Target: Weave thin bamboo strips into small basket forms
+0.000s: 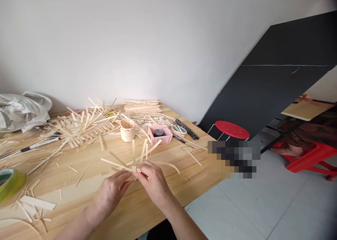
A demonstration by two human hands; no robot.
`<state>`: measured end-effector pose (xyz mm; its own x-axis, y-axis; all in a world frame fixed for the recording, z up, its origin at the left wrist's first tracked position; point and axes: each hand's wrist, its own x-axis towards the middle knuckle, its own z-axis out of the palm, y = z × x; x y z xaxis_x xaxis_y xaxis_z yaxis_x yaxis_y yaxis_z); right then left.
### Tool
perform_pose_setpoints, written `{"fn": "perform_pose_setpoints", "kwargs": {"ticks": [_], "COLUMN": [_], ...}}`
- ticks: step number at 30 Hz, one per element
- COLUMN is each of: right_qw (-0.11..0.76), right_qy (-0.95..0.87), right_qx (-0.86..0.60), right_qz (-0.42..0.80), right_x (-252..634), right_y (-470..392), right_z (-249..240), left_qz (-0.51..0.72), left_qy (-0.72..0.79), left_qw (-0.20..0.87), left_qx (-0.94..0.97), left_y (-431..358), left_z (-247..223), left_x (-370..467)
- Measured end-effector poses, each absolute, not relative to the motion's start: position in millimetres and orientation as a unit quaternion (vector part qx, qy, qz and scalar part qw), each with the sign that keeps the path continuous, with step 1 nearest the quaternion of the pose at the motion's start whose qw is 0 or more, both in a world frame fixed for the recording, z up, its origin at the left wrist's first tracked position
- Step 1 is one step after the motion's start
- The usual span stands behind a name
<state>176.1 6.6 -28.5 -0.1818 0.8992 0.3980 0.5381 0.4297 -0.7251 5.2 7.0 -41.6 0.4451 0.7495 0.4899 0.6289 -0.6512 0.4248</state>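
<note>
A small piece woven from pale flat strips (134, 169) is held above the wooden table, its loose strip ends fanning out to the back, left and right. My left hand (112, 188) pinches its left side, fingers closed on it. My right hand (152, 180) grips the right side, thumb in front near the woven centre. One long curved strip reaches out to the right behind my right hand. Fingers of both hands partly hide the weave.
Behind the hands stand a round woven cup (127, 130) and a pink box (160, 134) holding a black spool. Scissors (179, 129) and a black cutter (187, 129) lie right of it. Heaped strips (79, 125) and green tape (12, 184) lie left. A person sits far right.
</note>
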Motion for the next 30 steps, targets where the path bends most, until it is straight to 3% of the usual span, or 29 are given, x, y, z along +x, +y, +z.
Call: {"fn": "perform_pose_setpoints", "kwargs": {"ticks": [4, 7, 13, 21, 30], "right_qw": [0.402, 0.394, 0.387, 0.367, 0.37], "right_qy": [-0.749, -0.754, -0.764, -0.773, -0.773], "right_qx": [-0.48, -0.47, -0.453, -0.442, -0.457], "right_qz": [0.219, 0.235, 0.245, 0.269, 0.238], "right_x": [181.3, 183.2, 185.9, 187.8, 184.4], "right_y": [8.6, 8.8, 8.7, 10.7, 12.3], "right_z": [-27.4, -25.8, -22.8, -20.0, -20.7], "left_qz": [0.311, 0.368, 0.403, 0.34, 0.358], "left_qy": [0.4, 0.475, 0.455, 0.341, 0.383], "left_qw": [0.128, 0.158, 0.353, 0.417, 0.434], "left_qx": [0.852, 0.783, 0.712, 0.771, 0.733], "left_y": [-3.5, 1.1, 22.6, 38.5, 37.0], "left_z": [-25.4, -36.9, -54.5, -32.9, -50.0], "left_x": [-16.8, -31.7, -33.0, -17.7, -9.7]}}
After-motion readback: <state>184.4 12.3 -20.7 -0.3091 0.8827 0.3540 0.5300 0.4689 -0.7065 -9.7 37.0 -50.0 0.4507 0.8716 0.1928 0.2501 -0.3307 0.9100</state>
